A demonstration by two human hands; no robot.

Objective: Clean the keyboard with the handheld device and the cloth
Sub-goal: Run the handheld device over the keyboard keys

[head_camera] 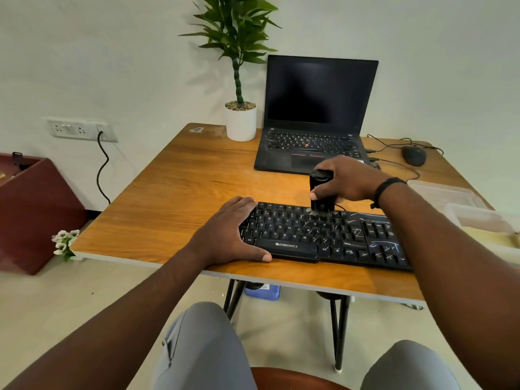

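A black keyboard (pixel 323 235) with white scribble marks on its right half lies near the front edge of the wooden table (pixel 183 192). My right hand (pixel 349 178) grips a black handheld device (pixel 320 192) upright, its brush tip touching the keyboard's top rows. My left hand (pixel 230 232) lies flat over the keyboard's left end, fingers straight, thumb along the front edge. No cloth shows.
An open black laptop (pixel 315 116) stands behind the keyboard, a potted plant (pixel 240 119) to its left. A mouse (pixel 413 154) with cables lies at the far right. Clear plastic containers (pixel 467 209) sit at the right edge.
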